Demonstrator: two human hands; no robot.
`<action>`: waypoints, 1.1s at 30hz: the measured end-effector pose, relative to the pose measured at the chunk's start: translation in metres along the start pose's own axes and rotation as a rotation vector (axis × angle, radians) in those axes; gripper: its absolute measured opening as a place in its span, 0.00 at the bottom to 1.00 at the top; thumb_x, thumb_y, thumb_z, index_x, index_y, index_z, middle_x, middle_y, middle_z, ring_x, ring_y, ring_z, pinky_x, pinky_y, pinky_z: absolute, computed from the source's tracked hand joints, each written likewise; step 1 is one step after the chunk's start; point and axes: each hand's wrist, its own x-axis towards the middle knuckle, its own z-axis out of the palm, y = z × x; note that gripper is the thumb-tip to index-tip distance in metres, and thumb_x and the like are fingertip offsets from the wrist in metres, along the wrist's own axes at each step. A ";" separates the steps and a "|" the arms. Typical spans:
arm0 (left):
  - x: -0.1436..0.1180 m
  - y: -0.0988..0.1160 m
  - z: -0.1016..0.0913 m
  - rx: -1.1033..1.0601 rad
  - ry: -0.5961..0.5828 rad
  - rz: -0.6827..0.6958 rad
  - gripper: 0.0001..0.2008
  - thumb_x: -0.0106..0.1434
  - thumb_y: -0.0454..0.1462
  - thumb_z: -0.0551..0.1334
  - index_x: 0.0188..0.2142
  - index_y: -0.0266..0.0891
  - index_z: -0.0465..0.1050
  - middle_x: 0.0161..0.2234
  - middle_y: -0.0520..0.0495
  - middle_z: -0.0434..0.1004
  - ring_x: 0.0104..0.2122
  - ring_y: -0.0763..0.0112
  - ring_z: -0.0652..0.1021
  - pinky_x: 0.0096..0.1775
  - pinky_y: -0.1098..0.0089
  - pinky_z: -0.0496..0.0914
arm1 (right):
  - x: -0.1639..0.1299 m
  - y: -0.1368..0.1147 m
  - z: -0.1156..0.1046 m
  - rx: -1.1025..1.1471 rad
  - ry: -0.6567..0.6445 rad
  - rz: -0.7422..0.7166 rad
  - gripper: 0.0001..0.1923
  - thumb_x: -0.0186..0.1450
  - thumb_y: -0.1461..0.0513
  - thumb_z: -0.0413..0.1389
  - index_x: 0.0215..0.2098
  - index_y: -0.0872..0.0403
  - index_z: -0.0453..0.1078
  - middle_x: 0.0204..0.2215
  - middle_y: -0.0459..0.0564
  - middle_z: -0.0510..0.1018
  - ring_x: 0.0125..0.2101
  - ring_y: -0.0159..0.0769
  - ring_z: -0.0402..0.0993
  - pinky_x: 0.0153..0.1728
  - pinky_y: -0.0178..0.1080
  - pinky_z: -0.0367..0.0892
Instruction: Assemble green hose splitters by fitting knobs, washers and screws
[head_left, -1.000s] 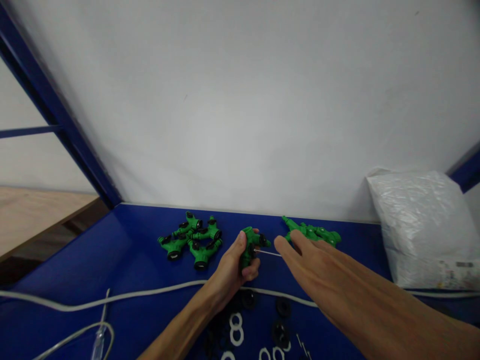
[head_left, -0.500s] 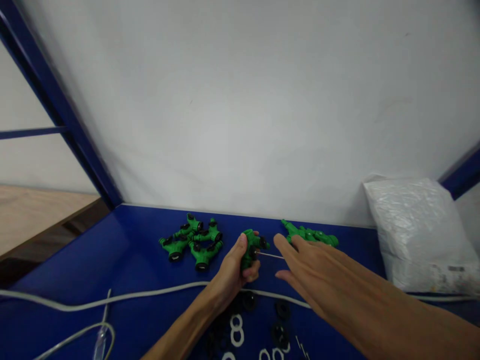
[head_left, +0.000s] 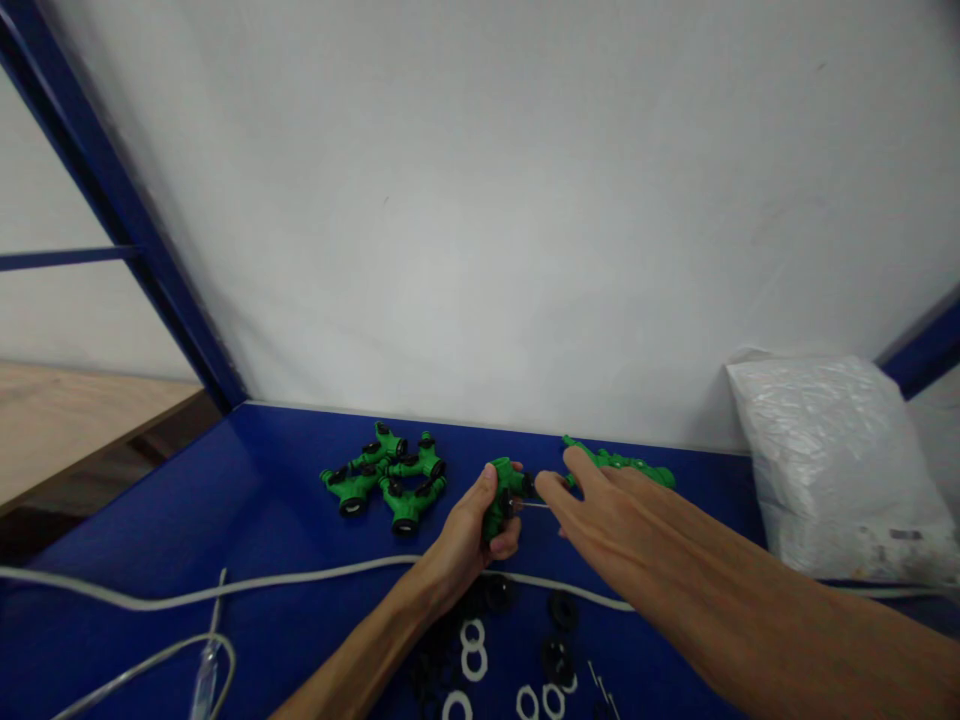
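My left hand is wrapped around the green fitting: light, stiff plastic. My right hand pinches a thin, bendable pin at its end.

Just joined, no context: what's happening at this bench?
A person is working on a blue bench. The left hand grips a green plastic fitting, and the right hand holds a thin metal pin against it with its fingers. A pile of similar green fittings lies to the left, more behind the right hand. Black and white rings, a grey cable and a plastic bag lie around.
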 end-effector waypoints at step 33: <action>-0.003 0.022 -0.009 0.279 -0.201 -0.156 0.26 0.67 0.56 0.57 0.26 0.36 0.71 0.16 0.54 0.62 0.16 0.77 0.57 0.22 0.70 0.45 | 0.026 -0.001 -0.021 0.065 0.042 -0.021 0.16 0.56 0.75 0.49 0.35 0.55 0.74 0.25 0.51 0.80 0.24 0.40 0.73 0.27 0.40 0.63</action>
